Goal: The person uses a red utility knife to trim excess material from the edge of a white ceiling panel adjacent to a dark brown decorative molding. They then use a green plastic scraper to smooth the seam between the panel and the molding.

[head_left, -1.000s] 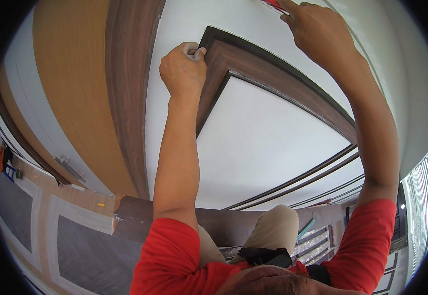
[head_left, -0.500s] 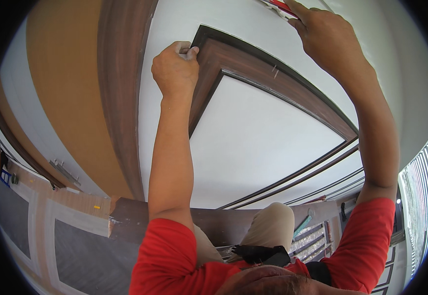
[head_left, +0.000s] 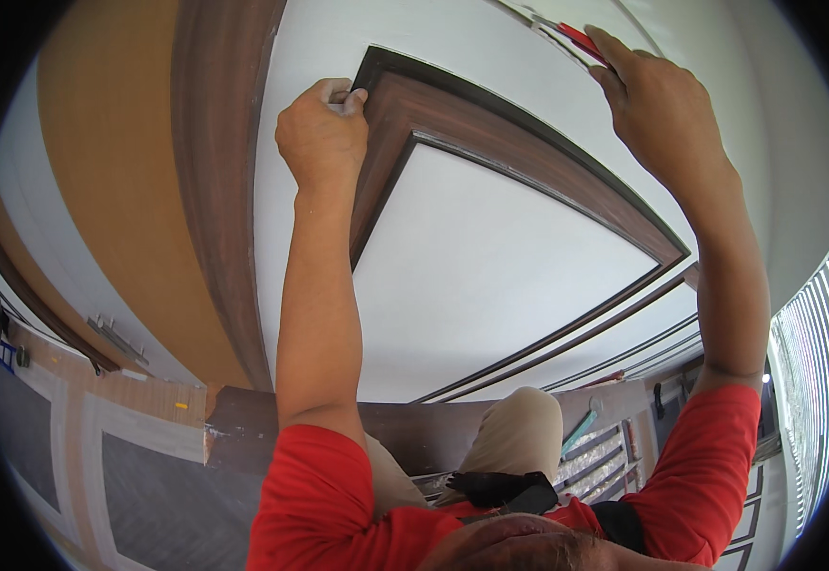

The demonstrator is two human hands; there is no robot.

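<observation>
My left hand (head_left: pixel 322 128) is closed in a pinch at the upper left corner of a wood-toned panel frame (head_left: pixel 383 130) with dark edging. Its thumb and fingertips look whitish, and whatever they grip is hidden. My right hand (head_left: pixel 662 114), at the upper right, grips a slim red tool (head_left: pixel 581 40). The tool's pale tip lies along a thin dark line on the white panel surface (head_left: pixel 471 33) above the frame. A white inner panel (head_left: pixel 495 266) sits inside the frame, with dark parallel strips along its lower edge.
A tan board with brown trim (head_left: pixel 110 171) runs along the left. Below are a brown ledge (head_left: pixel 243 428) under my knees, a floor with grey rectangles (head_left: pixel 157 485), a teal tool (head_left: pixel 578 430) and a yellow piece (head_left: pixel 181 405). A slatted window (head_left: pixel 804 381) is at the right.
My right hand with the red tool has moved right and down, more of the tool now showing. The panels and my left hand have drifted left in the picture; that hand still pinches at the corner.
</observation>
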